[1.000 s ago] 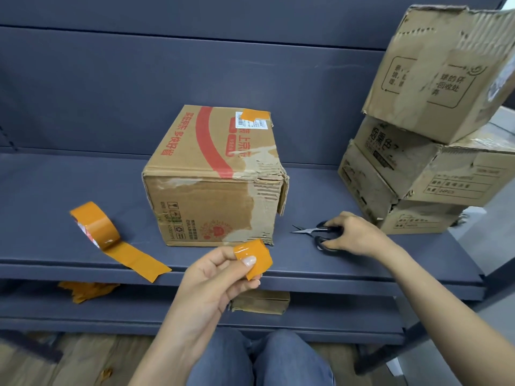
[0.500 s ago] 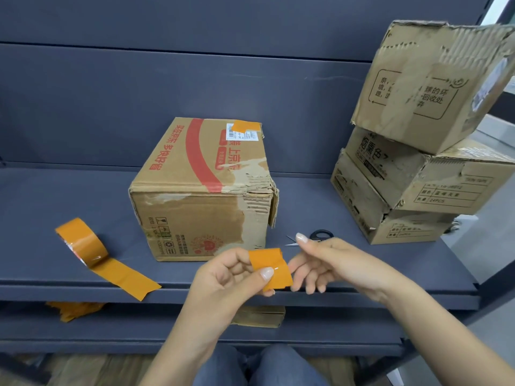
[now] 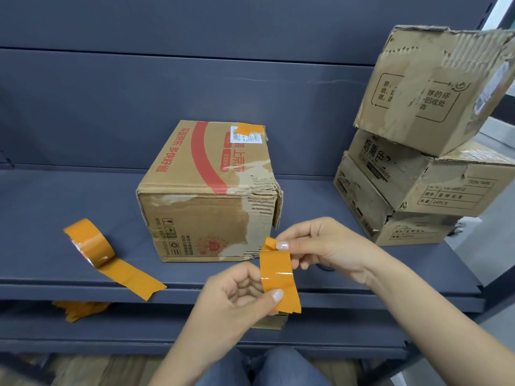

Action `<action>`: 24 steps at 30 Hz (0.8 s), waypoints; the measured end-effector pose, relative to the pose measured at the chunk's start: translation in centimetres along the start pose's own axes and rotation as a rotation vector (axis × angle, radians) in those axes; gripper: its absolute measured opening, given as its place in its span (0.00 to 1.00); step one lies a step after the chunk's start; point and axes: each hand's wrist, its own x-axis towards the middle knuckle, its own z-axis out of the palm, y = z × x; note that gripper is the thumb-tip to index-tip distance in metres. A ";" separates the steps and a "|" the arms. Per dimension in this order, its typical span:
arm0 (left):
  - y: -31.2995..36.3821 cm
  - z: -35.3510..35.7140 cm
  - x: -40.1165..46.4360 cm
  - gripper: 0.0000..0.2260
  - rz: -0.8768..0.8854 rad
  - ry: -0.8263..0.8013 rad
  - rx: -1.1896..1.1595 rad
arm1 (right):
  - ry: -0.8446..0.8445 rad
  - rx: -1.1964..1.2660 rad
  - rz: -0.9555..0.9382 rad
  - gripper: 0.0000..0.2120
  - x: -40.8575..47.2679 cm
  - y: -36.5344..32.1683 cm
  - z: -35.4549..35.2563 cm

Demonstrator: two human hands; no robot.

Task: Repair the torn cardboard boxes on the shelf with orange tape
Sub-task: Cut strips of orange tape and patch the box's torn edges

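Orange tape, as a short cut strip point(image 3: 278, 277), is held stretched between the two hands just in front of the shelf point(image 3: 55, 274) edge. Its lower end is pinched by the thumb and curled fingers of the left hand point(image 3: 237, 296), and its upper end, folded over at one corner, is pinched by the right hand point(image 3: 320, 246); it is probably held taut this way so that the sticky side does not curl onto itself before it is laid down. The strip looks glossy and slightly creased, with a ragged lower edge. Just beyond the hands a torn cardboard box point(image 3: 206, 196) is seen, its near right corner frayed and peeled, which is judged to be the next place to be patched; a small orange patch point(image 3: 248, 130) is already stuck on its top. Well to the left of the left hand lies the tape roll point(image 3: 89, 243), a loose tail trailing toward the shelf edge. Beyond the right hand, worn stacked boxes point(image 3: 423, 174) are waiting.
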 end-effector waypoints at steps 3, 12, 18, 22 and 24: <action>-0.2 0.0 0.1 0.10 -0.052 0.011 0.035 | 0.076 -0.030 -0.079 0.07 0.0 -0.6 -0.3; -0.2 -0.3 2.3 0.05 -0.125 0.147 0.163 | 0.170 -0.177 -0.276 0.19 0.5 -2.7 -0.7; 0.8 -0.3 3.9 0.07 -0.059 0.131 0.258 | 0.209 -0.264 -0.398 0.11 1.2 -4.5 -1.0; 1.3 -0.6 4.8 0.02 -0.072 0.176 0.199 | 0.372 -0.385 -0.513 0.03 2.2 -5.2 -1.3; 1.5 -0.8 5.3 0.03 -0.128 0.199 0.087 | 0.433 -0.440 -0.573 0.02 2.5 -5.5 -1.2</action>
